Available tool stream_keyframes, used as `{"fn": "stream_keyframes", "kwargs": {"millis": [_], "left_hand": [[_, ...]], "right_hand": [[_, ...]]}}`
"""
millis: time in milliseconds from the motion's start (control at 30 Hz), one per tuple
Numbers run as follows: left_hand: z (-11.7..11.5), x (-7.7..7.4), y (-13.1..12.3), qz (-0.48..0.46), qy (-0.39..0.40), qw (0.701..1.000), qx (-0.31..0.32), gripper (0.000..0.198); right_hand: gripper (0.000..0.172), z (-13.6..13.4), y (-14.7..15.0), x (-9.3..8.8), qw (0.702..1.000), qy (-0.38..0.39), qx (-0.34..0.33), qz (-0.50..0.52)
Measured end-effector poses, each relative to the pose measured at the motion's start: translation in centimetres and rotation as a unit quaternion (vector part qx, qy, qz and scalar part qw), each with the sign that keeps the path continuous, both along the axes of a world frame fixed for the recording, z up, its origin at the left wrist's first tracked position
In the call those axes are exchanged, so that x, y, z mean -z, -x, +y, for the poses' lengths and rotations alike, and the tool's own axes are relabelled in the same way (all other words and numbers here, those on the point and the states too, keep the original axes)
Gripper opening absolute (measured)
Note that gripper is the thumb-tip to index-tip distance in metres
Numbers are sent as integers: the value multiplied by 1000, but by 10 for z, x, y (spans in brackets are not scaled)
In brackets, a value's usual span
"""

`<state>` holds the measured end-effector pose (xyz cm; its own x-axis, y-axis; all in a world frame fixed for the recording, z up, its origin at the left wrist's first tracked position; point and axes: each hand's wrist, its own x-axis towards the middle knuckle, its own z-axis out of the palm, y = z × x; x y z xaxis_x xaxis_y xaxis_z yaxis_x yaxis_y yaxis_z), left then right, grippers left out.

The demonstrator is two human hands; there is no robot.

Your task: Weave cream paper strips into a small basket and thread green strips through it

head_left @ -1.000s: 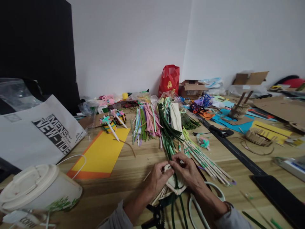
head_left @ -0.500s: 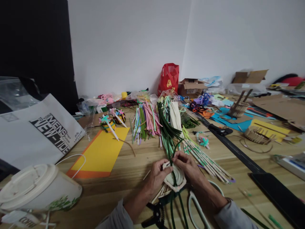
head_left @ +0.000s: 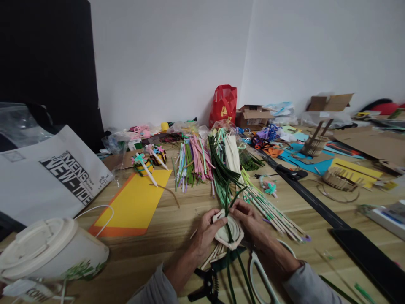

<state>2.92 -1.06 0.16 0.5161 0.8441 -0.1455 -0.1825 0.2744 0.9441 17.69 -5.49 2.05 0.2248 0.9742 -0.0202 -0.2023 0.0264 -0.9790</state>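
Note:
A small cream woven ring piece is held between both hands, low in the centre of the head view. My left hand is closed on its left side, with the thumb over the rim. At its upper right my right hand pinches a dark green strip near the rim. Green strips cross the piece and hang below it. Under it lie thin pale sticks, a black clamp and white-handled scissors.
Bundles of coloured strips and paper-wrapped sticks lie beyond the hands. Yellow paper, a lidded cup and a white bag are left. Small woven baskets and a black tablet-like slab are right.
The woven piece has tilted and shifted slightly left, showing more of its inside. The green strip's free end leans further right. Both hands keep their hold.

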Motion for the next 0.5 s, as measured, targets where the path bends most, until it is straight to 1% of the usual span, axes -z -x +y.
{"fn": "stream_keyframes", "kwargs": {"millis": [200, 333, 400, 500], "left_hand": [[1, 4, 0, 10, -19, 1000, 9, 35], [1, 3, 1, 15, -26, 1000, 6, 36], [1, 1, 2, 17, -26, 1000, 2, 37], [0, -2, 2, 18, -26, 999, -3, 37]], "right_hand": [[31, 1, -1, 2, 1000, 0, -7, -15], [28, 1, -3, 1, 999, -18, -12, -34], [26, 1, -4, -2, 997, -43, -11, -69], [24, 1, -5, -3, 984, -91, 10, -154]]}}
